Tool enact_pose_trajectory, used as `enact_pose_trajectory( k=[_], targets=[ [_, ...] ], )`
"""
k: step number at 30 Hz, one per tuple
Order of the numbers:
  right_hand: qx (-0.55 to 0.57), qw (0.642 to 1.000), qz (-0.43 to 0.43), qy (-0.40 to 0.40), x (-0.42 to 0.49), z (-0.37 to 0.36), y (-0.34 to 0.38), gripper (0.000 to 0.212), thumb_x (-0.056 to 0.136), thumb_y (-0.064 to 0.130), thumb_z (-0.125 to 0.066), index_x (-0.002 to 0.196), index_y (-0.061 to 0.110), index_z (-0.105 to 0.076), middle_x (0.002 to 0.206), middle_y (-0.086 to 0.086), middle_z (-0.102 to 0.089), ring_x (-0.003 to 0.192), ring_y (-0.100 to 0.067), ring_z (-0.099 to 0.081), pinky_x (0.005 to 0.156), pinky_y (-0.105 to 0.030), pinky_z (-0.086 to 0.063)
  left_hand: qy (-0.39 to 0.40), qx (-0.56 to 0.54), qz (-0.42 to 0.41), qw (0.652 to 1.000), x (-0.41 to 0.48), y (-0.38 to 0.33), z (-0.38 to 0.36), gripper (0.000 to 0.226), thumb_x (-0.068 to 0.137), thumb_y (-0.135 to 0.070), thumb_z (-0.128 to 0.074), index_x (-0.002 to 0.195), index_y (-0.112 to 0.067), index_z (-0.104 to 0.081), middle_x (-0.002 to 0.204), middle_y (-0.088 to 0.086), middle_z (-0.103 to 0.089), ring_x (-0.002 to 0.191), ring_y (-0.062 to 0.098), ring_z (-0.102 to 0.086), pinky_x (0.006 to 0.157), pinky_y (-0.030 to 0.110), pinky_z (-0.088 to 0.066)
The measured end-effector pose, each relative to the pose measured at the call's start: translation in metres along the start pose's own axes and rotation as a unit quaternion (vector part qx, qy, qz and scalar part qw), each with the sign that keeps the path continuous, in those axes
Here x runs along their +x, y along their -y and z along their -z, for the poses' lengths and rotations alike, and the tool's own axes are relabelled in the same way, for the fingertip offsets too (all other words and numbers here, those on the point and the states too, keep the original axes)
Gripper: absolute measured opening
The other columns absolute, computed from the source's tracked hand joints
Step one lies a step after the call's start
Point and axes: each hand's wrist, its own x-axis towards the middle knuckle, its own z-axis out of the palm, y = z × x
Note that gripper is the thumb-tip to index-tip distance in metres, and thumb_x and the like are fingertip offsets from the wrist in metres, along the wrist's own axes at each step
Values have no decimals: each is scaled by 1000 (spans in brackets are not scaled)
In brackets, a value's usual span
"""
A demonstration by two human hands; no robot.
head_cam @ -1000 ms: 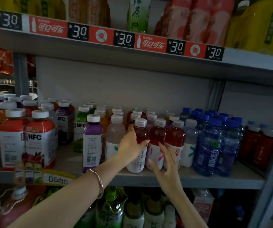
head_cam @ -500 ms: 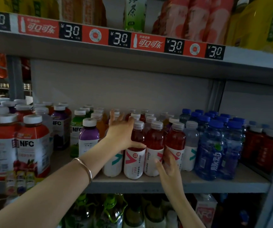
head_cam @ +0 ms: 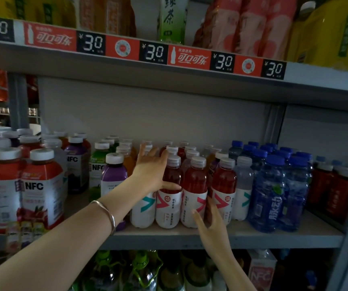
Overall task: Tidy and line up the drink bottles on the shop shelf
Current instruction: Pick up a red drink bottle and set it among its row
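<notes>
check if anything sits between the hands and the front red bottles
Nothing visible does. The left hand holds the leftmost red bottle, thumb across its front; the right hand has its fingers at the middle red bottle label.

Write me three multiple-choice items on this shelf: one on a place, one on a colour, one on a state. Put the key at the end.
1. Where do the blue-capped bottles stand relative to the red drink bottles in the front row?
A. to their left
B. to their right
C. on the shelf above

2. What colour is the cap of the purple bottle at the front?
A. white
B. blue
C. green

3. What is the left hand doing?
A. hanging clear of the shelf
B. holding a price tag
C. holding the leftmost red bottle, thumb across its front

Key: 1 B, the blue caps stand right of the red row. 2 A, its cap is plainly white. 3 C, the thumb lies over that bottle just above its label.
</notes>
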Motion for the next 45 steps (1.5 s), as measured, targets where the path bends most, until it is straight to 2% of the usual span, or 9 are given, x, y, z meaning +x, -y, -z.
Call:
enact_pose_trajectory(
  k=[9, 13, 20, 25, 30, 32, 36, 42, 45],
  targets=[
    [19, 1000, 16, 8, 3, 10, 15, 66, 88, 34, -60, 146, 30, -28, 147, 9, -39, 134, -8, -38, 111, -42, -37, -12, -48, -35, 998, -5, 8, -1, 106, 72, -81, -41, 150, -19, -6, 157, 10, -18, 146, 26, -9, 117, 46, 5],
    [48, 997, 66, 5, 14, 30, 58, 74, 77, 49, -58, 143, 26, -34, 143, 13, -40, 129, -5, -41, 109, -31, -37, -60, -174, -22, 983, -3, 22, 11, 79, 83, -72, -32, 145, -23, -28, 149, 5, -36, 138, 24, -29, 114, 39, -21],
    [3, 993, 109, 52, 46, 51, 127, 67, 67, 63, -52, 127, 33, -48, 132, 13, -51, 122, -5, -48, 100, -24, -42, 11, -178, 0, 984, 17, 63, 23, 52, 98, -51, -22, 134, -25, -47, 141, 1, -49, 128, 20, -44, 107, 34, -30],
    [-84, 988, 66, 111, 112, 32, 158, 53, 79, 55, -61, 123, 26, -55, 117, 9, -60, 96, -6, -58, 75, -15, -47, 92, -257, 21, 962, 26, 88, 13, 58, 96, -59, -19, 140, -28, -42, 146, -2, -44, 130, 18, -44, 104, 31, -32],
    [-154, 972, 1, 177, 177, -3, 156, 73, 81, 58, -60, 122, -3, -57, 127, -22, -58, 110, -30, -60, 101, -40, -46, 123, -294, -3, 948, 34, 90, 7, 57, 93, -63, -23, 134, -31, -48, 143, -6, -48, 126, 15, -47, 99, 27, -33],
    [-170, 964, -43, 199, 194, -15, 152, 85, 74, 66, -63, 124, -2, -56, 130, -19, -57, 114, -30, -58, 102, -40, -46, 133, -303, -4, 944, 36, 92, 3, 67, 85, -73, -22, 131, -33, -51, 139, -9, -50, 124, 14, -48, 102, 30, -35],
    [-224, 941, -114, 228, 220, -36, 149, 74, 75, 54, -71, 124, 1, -52, 122, -13, -59, 102, -26, -64, 90, -34, -53, 116, -348, -8, 930, 36, 92, 0, 89, 73, -82, -6, 133, -34, -50, 140, -9, -50, 126, 13, -48, 108, 32, -33],
    [-388, 895, -74, 207, 235, -48, 142, 48, 75, 38, -75, 104, 7, -55, 92, -6, -55, 77, -17, -55, 63, -26, -45, 114, -352, -3, 929, 38, 92, 1, 96, 69, -79, 0, 142, -32, -39, 150, -7, -37, 137, 14, -36, 114, 32, -23],
    [-407, 889, -39, 205, 230, -50, 141, 35, 81, 36, -69, 72, 8, -49, 68, -1, -47, 57, -12, -43, 48, -21, -34, 113, -346, 2, 931, 37, 92, 1, 95, 69, -80, 0, 143, -33, -38, 150, -6, -39, 136, 15, -38, 114, 35, -25]
  ],
)
